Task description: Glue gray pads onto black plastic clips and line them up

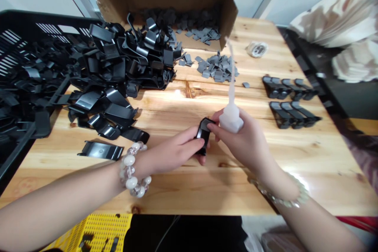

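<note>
Between thumb and fingers, my left hand grips a glossy black curved plastic clip above the wooden table. My right hand is closed around a translucent white squeeze bottle, whose long thin nozzle points up and away. The right thumb presses on the upper end of the clip, where a small grey pad shows. A single black clip lies face up left of my left wrist. Beyond my hands sits a small heap of square grey pads.
A cardboard box holding more grey pads stands at the back. Black clips are piled at left, beside a black plastic crate. Two rows of clips sit at right, near a tape roll. A yellow basket is below the table edge.
</note>
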The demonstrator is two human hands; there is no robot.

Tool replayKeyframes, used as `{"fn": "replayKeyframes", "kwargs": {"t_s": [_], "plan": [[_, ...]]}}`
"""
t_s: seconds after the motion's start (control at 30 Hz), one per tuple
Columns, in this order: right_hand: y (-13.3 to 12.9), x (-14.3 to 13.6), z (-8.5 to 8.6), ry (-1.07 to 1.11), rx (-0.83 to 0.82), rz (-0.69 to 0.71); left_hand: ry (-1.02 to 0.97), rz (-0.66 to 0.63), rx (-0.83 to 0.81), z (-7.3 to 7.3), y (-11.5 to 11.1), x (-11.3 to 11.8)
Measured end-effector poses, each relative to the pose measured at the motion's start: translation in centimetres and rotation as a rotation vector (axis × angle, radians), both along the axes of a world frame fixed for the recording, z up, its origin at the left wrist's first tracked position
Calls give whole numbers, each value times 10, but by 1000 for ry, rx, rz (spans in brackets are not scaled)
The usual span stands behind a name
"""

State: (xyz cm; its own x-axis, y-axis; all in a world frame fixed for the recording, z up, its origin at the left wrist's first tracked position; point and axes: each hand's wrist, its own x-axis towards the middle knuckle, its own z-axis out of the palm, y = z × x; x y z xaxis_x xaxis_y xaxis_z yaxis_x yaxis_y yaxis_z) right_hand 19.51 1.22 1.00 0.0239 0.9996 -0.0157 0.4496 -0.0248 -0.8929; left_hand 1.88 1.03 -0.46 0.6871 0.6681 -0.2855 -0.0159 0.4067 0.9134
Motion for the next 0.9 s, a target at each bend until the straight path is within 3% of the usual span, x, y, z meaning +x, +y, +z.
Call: {"fn": "replayKeyframes", "kwargs": {"t_s": [0.23, 0.47, 0.6, 0.7, 0.9], "plan": [[1, -2, 7, 157, -76, 1, 4, 6, 101, 7, 1, 2], [-3, -6, 10, 309, -244, 99, -59, 95, -170, -3, 4, 5], [1, 2, 9, 462, -206, 67, -137, 153, -265, -8, 5, 2], [5, 9, 11, 579, -182, 26, -141, 181, -291, -8, 5, 1], [9, 12, 15, 582, -186, -42, -110, 200, -253, -5, 5, 1]]}}
